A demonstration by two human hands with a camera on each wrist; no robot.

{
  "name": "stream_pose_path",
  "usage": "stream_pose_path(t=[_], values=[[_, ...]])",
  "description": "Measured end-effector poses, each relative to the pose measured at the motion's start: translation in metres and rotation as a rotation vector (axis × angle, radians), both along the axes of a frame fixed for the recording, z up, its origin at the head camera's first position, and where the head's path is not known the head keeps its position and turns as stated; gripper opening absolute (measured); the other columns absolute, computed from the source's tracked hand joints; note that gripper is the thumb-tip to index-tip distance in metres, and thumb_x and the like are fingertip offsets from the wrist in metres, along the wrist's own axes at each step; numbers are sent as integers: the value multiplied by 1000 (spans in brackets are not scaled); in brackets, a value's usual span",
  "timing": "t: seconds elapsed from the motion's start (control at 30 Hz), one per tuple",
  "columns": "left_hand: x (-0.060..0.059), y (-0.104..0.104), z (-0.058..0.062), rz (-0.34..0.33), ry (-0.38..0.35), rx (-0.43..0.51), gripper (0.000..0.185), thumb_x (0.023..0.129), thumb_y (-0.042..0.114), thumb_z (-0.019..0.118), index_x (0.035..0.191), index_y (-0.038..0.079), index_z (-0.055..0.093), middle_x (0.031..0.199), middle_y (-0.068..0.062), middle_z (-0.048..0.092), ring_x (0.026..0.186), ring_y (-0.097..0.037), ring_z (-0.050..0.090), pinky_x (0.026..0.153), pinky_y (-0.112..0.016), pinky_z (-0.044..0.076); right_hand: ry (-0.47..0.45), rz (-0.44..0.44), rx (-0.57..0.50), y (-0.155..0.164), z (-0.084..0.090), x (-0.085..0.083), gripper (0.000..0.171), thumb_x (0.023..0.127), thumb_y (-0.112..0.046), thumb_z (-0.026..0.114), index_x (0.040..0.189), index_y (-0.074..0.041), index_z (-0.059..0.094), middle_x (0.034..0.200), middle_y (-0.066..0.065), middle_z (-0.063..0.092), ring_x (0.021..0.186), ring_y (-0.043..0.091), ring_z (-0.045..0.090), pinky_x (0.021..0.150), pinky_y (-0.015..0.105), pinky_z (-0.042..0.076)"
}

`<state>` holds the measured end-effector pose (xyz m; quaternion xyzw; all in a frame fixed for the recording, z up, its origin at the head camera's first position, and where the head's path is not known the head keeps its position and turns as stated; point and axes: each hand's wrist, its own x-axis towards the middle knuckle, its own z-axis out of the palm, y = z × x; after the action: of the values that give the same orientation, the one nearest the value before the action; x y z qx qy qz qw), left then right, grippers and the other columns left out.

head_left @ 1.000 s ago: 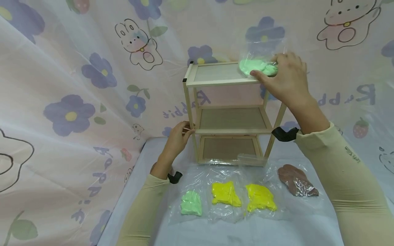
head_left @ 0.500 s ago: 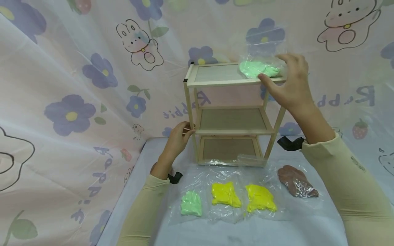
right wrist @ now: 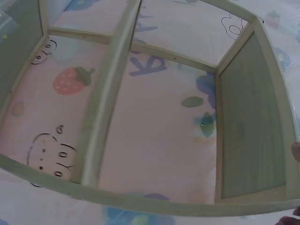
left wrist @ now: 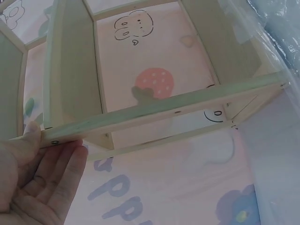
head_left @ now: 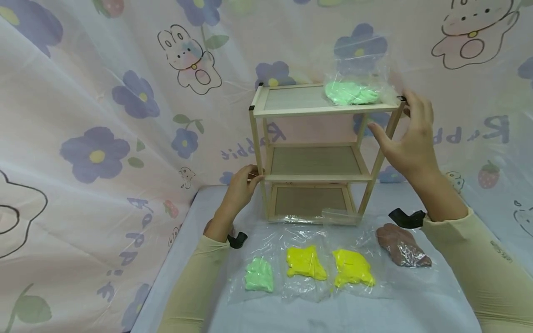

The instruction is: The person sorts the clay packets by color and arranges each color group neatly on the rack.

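A three-tier wooden shelf (head_left: 317,178) stands upright on the white-covered table. My left hand (head_left: 237,192) grips its left front post at the middle tier; in the left wrist view, the thumb lies on one side of the post and the fingers on the other. My right hand (head_left: 412,145) is at the top right corner, its fingers extended beside the post and its thumb spread to the left, apart from the bag. On the top tier sits a clear bag of light green clay-like stuff (head_left: 351,94). In the right wrist view only fingertips (right wrist: 296,151) show at the right edge.
In front of the shelf lie several clear bags: one with a light green lump (head_left: 259,275), two with yellow lumps (head_left: 306,262) (head_left: 354,268), one with a brown lump (head_left: 403,245). A printed curtain (head_left: 96,208) hangs behind and to the left.
My right hand has let go of the green bag on the top tier and moved right and down to the shelf's corner. My left hand stays on the post.
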<state>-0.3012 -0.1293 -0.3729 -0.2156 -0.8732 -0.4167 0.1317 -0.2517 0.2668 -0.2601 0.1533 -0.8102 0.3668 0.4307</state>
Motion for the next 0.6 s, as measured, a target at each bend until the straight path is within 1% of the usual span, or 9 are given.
stream_pose_path(t=[0.07,0.17,0.23,0.3,0.37,0.43,0.6], values=[[0,0,0,1,-1,-1,28,108,19,66,130,1,68,125,-16,71,113,-32,71,100,-43,62,-10,-1,-48,1,-6,4,93,92,0,83,167,-4,28,158,20,39,147,29,39,126,29,35],[-1,0,0,4,-4,-4,29,108,19,66,130,1,68,125,-16,71,113,-31,71,100,-42,63,12,5,-96,4,-15,8,92,92,3,81,167,-4,28,157,21,42,145,27,43,124,27,39],[-1,0,-1,5,-6,-3,29,108,19,66,130,1,68,125,-16,71,113,-31,71,100,-42,62,26,-4,-94,7,-20,9,89,91,2,82,165,-6,34,154,21,46,143,25,45,122,25,41],[-1,0,-1,7,-7,2,28,108,19,66,130,1,68,125,-15,71,114,-31,71,101,-42,62,18,-2,-97,8,-26,10,85,91,1,83,163,-8,40,151,21,49,139,27,48,120,23,42],[-1,0,-2,8,-9,6,29,108,19,65,130,1,68,125,-15,71,114,-31,71,102,-42,62,-2,-2,-104,10,-33,10,82,91,0,83,162,-8,44,148,22,52,136,28,50,118,21,43],[-1,1,-1,12,-9,8,29,108,19,65,130,0,68,124,-15,71,115,-31,71,102,-42,62,-25,-1,-103,12,-41,10,78,90,-2,84,159,-6,48,145,23,54,133,29,53,115,19,44],[4,1,-2,28,-1,-13,32,109,20,66,132,-2,67,123,-17,72,114,-33,72,102,-43,62,-113,2,-93,16,-58,12,58,95,-7,82,147,2,59,135,21,62,124,27,56,105,14,46]])
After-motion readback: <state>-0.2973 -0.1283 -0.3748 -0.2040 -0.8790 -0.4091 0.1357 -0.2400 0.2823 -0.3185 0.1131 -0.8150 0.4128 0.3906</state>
